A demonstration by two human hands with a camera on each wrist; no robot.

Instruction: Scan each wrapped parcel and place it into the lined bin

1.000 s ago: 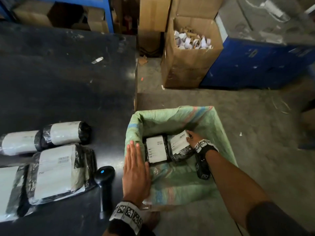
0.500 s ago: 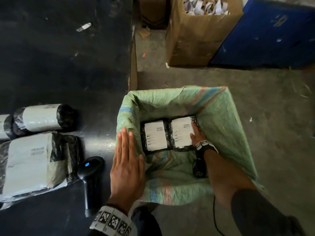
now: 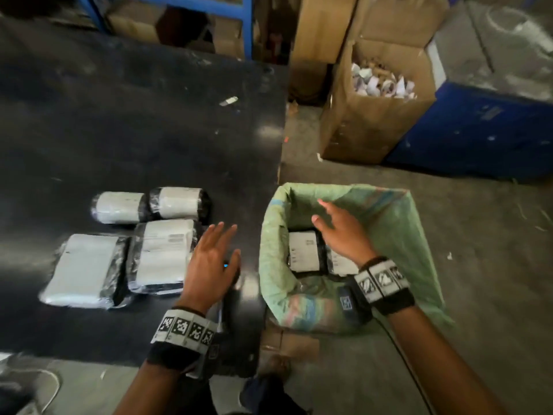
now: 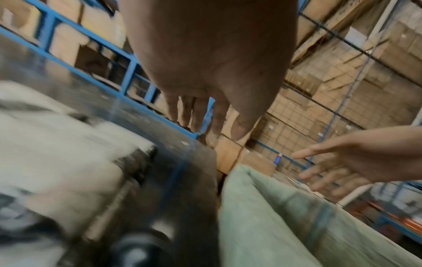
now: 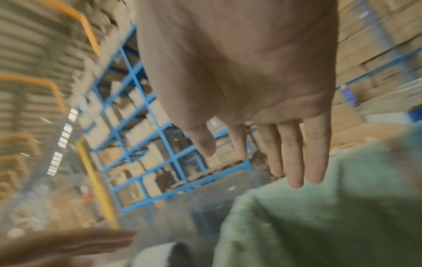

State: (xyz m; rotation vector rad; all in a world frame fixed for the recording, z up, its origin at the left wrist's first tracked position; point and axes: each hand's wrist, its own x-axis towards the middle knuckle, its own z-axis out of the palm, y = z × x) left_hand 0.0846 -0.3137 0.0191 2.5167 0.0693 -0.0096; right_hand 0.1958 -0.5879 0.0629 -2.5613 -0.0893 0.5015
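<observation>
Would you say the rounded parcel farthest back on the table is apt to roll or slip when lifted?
Probably both. The rounded parcel looks cylindrical and lies on its side, so a nudge could roll it. Its glossy black wrap looks slick, so a loose grip may slide. It likely gives somewhat under the fingers.

right hand (image 3: 344,232): lifted off parcels in lined bin (image 3: 413,235), now above them, fingers spread | left hand (image 3: 209,265): left bin rim, now over scanner (image 3: 230,298) on worktop (image 3: 149,130), beside flat parcel (image 3: 163,256)
</observation>
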